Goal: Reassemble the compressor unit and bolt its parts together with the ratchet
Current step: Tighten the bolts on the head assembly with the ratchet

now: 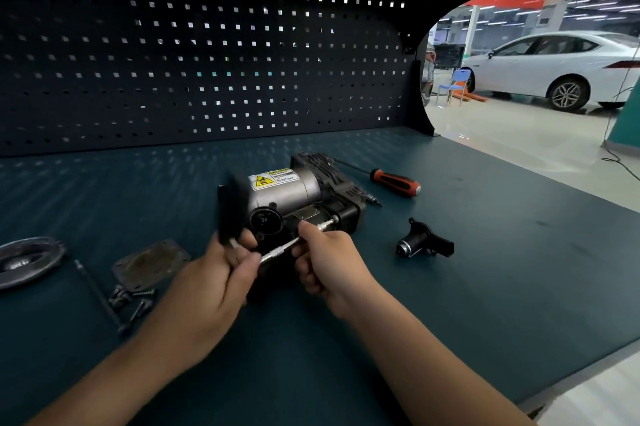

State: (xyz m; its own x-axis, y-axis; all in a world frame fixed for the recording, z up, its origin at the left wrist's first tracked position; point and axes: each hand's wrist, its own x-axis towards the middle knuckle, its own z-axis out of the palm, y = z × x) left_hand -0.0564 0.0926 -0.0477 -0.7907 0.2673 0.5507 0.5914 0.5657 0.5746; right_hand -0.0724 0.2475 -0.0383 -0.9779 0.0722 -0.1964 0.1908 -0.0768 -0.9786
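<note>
Compressor (298,197) lies on its side on the bench (485,252), silver drum with a yellow warning label on top, black finned block at its far right end.

Both hands meet just in front of it. The left hand (214,273) is clenched round the ratchet (278,251); its black grip stands blurred against the compressor's left end, and a silver shaft runs across to the other hand. The right hand (329,259) curls in, thumb and forefinger pinching a silver stub (325,225) whose tip touches the compressor's black front housing.

Right of the compressor, just behind it, lies a screwdriver (394,183) with an orange and black handle. Nearer, to the right, a small black fitting (424,245) lies apart.

Left of the compressor lie a square plate (150,264), loose screws (133,299), a long bolt (98,294), and furthest left an oval metal cover (27,261).

Behind the compressor rises a dark pegboard (207,62). Far off to the right stand a white car (554,69) and a blue chair (455,86).
</note>
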